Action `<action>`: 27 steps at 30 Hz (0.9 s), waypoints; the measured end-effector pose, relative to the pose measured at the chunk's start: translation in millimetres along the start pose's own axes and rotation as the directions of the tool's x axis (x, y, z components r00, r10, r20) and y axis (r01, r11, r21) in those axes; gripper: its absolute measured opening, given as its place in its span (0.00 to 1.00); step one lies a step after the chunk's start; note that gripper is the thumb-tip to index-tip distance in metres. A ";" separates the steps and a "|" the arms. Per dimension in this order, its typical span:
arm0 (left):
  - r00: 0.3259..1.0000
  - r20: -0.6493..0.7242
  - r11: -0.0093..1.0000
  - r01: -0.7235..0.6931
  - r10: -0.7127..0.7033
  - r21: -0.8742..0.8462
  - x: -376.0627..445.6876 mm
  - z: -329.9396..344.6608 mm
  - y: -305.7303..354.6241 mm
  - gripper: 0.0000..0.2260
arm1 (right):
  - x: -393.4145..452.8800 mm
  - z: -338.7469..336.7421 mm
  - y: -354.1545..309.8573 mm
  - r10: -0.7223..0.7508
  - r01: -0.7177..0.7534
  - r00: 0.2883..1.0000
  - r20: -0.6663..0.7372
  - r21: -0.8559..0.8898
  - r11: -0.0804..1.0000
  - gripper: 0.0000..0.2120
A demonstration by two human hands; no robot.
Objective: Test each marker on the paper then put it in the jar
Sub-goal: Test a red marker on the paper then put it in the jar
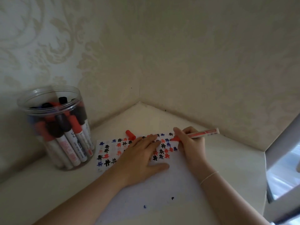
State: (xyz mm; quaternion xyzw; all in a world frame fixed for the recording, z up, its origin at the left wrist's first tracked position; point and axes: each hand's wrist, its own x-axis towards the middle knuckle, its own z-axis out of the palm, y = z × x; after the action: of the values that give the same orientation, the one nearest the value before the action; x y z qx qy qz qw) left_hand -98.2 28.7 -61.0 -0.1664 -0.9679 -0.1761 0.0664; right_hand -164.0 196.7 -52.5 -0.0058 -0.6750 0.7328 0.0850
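Right hand (190, 143): grip holding red marker (198, 134), uncapped, tip on paper (162, 184) among hash marks. Left hand (141, 153): grip wide, fingers flat, pressing paper on counter (40, 184). Red cap (130, 134) lies at paper's far edge. Jar (56, 127) stands left, holding markers.

We note a clear glossy plastic jar (53, 127) left of the matt white paper (162, 184); embossed matt wallpaper (194, 62) rises behind the paper.
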 end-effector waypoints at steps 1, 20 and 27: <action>0.994 -0.108 0.998 0.017 -0.025 -0.068 0.7 -1.8 1.4 0.31 | 0.7 -1.7 -1.4 0.015 -0.017 1.000 0.015 0.078 0.997 0.14; 0.919 -0.359 0.972 0.090 -0.165 -0.217 7.9 -9.2 -24.2 0.20 | -3.7 -2.5 -9.1 0.026 -0.096 0.977 0.214 0.325 0.941 0.15; 0.896 -0.443 0.990 -0.022 -0.041 -0.136 8.0 -8.5 -21.0 0.24 | 0.9 -3.9 0.1 0.029 -0.081 0.978 0.204 0.250 0.965 0.09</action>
State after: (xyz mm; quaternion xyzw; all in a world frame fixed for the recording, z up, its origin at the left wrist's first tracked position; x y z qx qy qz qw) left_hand -112.2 9.5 -58.3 -0.1211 -0.9135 -0.2762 0.2731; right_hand -164.5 200.7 -52.8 0.0598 -0.5791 0.8130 -0.0032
